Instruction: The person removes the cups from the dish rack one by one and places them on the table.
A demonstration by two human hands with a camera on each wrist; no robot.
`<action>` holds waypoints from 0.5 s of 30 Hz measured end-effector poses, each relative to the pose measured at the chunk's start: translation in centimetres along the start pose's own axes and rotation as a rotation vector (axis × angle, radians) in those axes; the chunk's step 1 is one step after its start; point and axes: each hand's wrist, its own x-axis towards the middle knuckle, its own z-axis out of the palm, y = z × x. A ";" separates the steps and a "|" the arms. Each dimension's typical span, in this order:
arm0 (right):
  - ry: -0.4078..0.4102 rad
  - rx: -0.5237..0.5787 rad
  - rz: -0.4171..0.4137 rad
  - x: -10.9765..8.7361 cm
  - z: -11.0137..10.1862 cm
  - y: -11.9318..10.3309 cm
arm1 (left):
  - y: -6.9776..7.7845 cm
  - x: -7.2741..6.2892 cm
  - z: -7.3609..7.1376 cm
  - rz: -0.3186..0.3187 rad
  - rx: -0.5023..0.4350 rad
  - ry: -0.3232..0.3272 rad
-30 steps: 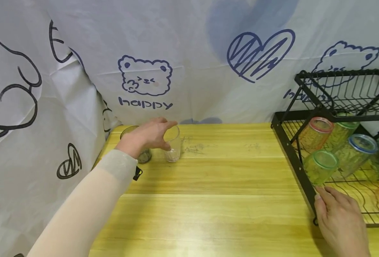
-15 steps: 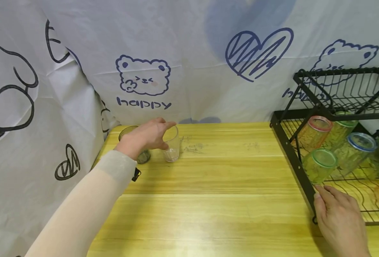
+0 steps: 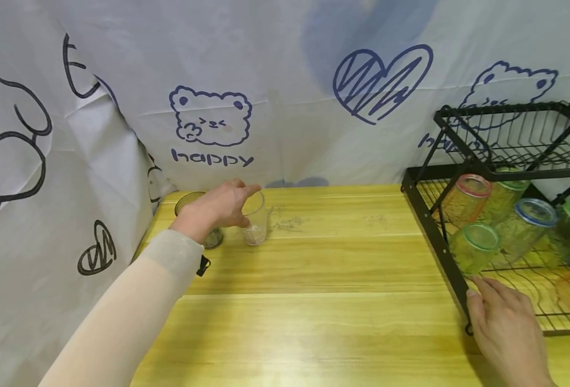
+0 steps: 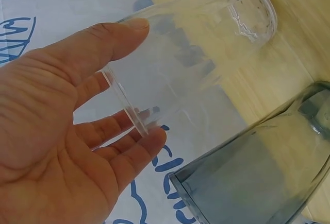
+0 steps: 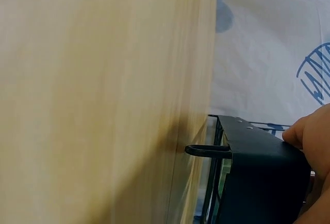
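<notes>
My left hand (image 3: 224, 207) holds a clear drinking glass (image 3: 257, 230) near its rim, at the back left of the wooden table. In the left wrist view my thumb lies on one side of the clear glass (image 4: 196, 54) and fingertips touch the opposite rim. A grey tinted glass (image 4: 258, 167) stands beside it, partly hidden behind my hand in the head view. My right hand (image 3: 509, 325) rests at the front left corner of the black dish rack (image 3: 432, 231), its fingers reaching forward along the side rail near an upside-down green glass (image 3: 475, 250).
Several coloured glasses stand upside down in the rack, among them a red-rimmed glass (image 3: 467, 199) and a blue-rimmed glass (image 3: 528, 228). An upper wire shelf (image 3: 521, 142) overhangs them. A printed white curtain (image 3: 294, 134) borders the wooden table (image 3: 323, 301) at the back and left.
The head view shifts slightly, so the scene slides a little to the left. Both hands and the clear glass keep their places.
</notes>
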 end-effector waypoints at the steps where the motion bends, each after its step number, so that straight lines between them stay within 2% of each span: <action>1: -0.003 0.006 -0.004 0.1 0.1 -0.1 | -0.1 -0.1 0.0 -0.003 -0.002 -0.001; 6: -0.007 0.035 -0.009 0.3 0.2 -0.2 | -0.6 -0.4 0.1 -0.009 -0.009 0.000; 9: -0.052 0.053 0.053 0.6 -0.3 0.0 | -0.6 -0.3 0.1 -0.009 -0.009 -0.003; 12: -0.062 0.046 0.122 1.3 -1.3 0.0 | -0.5 -0.2 0.1 -0.006 -0.004 -0.005; 15: 0.006 0.015 0.126 2.1 -2.3 0.2 | -0.4 -0.2 0.0 -0.003 0.000 -0.005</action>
